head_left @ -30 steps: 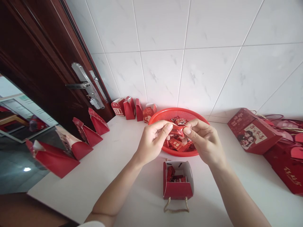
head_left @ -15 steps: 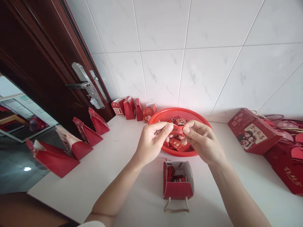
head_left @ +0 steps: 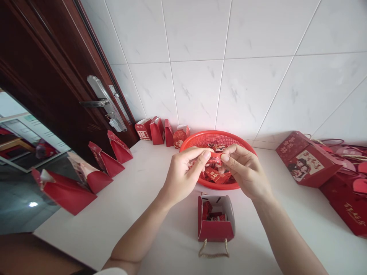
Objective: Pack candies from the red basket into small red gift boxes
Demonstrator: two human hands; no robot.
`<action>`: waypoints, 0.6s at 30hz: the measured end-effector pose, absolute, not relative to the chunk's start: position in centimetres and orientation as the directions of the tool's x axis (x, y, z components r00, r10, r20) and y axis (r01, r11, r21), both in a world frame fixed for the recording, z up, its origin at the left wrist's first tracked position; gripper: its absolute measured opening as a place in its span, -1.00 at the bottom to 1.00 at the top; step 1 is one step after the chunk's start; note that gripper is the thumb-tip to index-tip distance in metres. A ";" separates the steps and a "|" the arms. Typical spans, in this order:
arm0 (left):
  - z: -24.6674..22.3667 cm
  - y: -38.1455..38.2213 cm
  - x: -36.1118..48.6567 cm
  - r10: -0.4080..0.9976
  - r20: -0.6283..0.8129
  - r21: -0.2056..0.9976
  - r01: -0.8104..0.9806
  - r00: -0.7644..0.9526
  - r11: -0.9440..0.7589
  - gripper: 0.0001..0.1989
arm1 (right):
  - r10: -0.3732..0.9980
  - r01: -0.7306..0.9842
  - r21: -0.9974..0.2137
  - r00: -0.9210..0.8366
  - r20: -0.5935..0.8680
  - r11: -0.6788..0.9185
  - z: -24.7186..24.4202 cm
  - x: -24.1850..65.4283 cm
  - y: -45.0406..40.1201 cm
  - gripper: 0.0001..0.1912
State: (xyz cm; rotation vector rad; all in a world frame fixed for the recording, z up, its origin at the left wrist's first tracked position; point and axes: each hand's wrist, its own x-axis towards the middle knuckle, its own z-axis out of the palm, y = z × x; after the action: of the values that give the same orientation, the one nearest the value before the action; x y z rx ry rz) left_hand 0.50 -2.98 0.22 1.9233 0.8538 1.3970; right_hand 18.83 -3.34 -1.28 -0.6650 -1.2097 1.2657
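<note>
Between both hands, above the red plastic basket (head_left: 247, 143), is a small red wrapped candy (head_left: 215, 157). My left hand (head_left: 187, 168) pinches its left end with thumb and forefinger. Its right end sits in the closed fingertips of my right hand (head_left: 246, 168). Several red-wrapped candies (head_left: 217, 175) lie in the basket below. In front of it stands an open red gift box (head_left: 215, 231) with a rope handle (head_left: 213, 254) hanging toward me, and a few red packets (head_left: 216, 216) rest inside.
Several red paper boxes (head_left: 157, 131) stand along the tiled wall (head_left: 197, 95). More red boxes (head_left: 67, 193) line the table's left edge by the dark wooden door (head_left: 57, 57). At right are a printed red box (head_left: 306, 158) and red bags (head_left: 348, 206). The white table (head_left: 160, 244) carries everything.
The candy has turned or shifted slightly between the fingertips, and both hands have barely moved. The basket and boxes stay where they were.
</note>
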 end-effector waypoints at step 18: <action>0.5 -3.0 0.1 0.723 0.636 0.716 0.144 0.270 -0.683 -0.74 | 0.856 -0.107 -0.853 -0.019 0.516 0.512 -1.1 18.4 -3.8 -0.71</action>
State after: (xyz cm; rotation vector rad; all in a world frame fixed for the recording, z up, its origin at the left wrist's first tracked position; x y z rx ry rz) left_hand 0.15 -2.96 0.47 2.0142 0.7788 1.4273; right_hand 18.36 -3.82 -1.12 -0.7136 -1.3794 0.8798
